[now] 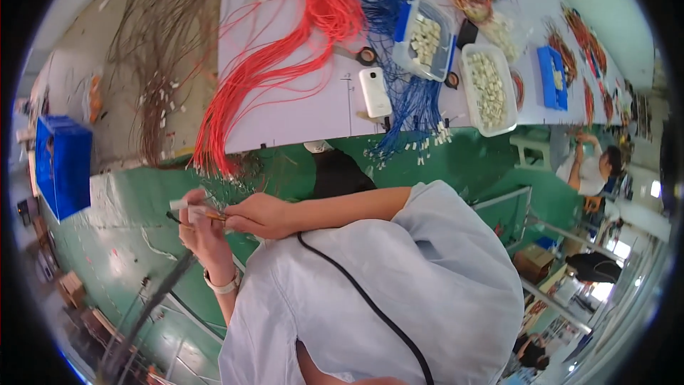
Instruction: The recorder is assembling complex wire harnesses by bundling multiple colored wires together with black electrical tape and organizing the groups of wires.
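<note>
Between the left hand (204, 234) and the right hand (265, 214), a thin orange piece (216, 217) is pinched by the right fingertips, its long axis laid crosswise and pointed at the left fingers; whether it is wire or tool cannot be told. In the left fingers, a small white piece (179, 204) appears to be gripped, though detail is lost to blur. Just beyond, nearer the left hand, the ends of a red wire bundle (222, 105) are hung over the edge of the table (306, 115), its length stretched away and rightward. Farther right, blue wires (413, 107) are draped beside a white phone (374, 91).
</note>
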`<state>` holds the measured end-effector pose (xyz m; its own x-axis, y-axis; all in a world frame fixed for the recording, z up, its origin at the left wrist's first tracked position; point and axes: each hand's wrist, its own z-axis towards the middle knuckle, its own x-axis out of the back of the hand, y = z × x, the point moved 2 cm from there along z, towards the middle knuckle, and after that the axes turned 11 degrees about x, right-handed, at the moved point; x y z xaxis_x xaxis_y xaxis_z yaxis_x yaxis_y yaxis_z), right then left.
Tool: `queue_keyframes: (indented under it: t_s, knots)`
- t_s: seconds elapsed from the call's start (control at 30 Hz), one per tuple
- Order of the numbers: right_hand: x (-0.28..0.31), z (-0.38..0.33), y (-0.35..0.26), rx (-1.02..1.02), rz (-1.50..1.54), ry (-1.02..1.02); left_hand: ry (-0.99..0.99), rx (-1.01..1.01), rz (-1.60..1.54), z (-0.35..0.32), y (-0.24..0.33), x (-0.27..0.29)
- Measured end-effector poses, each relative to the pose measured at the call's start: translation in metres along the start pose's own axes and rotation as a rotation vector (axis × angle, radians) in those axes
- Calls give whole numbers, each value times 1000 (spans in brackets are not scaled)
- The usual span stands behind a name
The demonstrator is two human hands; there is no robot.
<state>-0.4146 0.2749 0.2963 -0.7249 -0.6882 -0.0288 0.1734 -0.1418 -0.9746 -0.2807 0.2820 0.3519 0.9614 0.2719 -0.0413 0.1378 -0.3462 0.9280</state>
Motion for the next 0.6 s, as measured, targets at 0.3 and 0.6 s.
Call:
queue_keyframes:
  t_s: [0.3,0.6]
  knots:
    - [169,-49,29,-7,-419,123,-230,-143,78,71,-42,-102]
    - [465,-245,145,-767,-1349,743,197,-607,1287,51,24,-144]
